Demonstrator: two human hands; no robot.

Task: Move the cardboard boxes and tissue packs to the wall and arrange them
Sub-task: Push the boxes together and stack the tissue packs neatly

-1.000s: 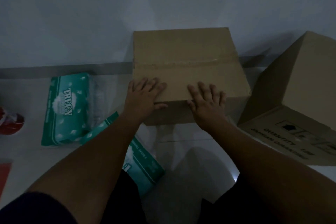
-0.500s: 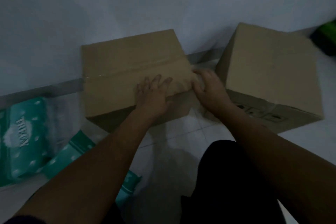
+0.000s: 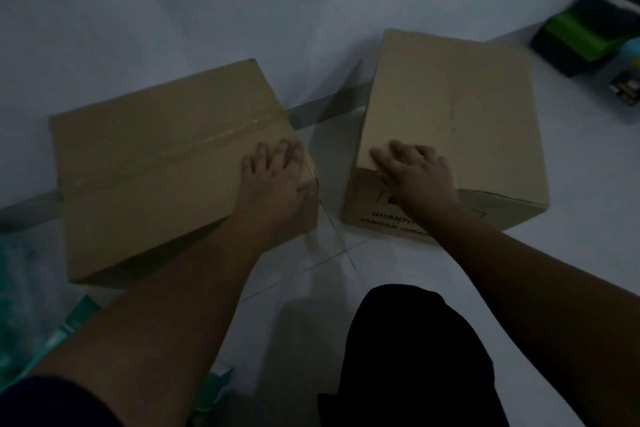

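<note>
Two brown cardboard boxes stand on the pale floor by the wall. The taped left box (image 3: 156, 163) has its back edge at the wall. My left hand (image 3: 277, 177) lies flat on its near right corner, fingers spread. The right box (image 3: 457, 107), with black print on its front face, sits a gap away and is turned slightly. My right hand (image 3: 415, 170) rests on its near left top corner, fingers apart. Green tissue packs (image 3: 20, 305) show at the lower left, partly hidden by my left arm.
A grey skirting strip (image 3: 325, 107) runs along the wall base. A green and black object (image 3: 585, 38) and a small bluish item (image 3: 627, 80) lie at the far right. My dark-clothed knee (image 3: 415, 350) is low in the middle.
My right hand left the left box and came down on the right box's corner. My left hand slid to the left box's right corner. The view has swung right.
</note>
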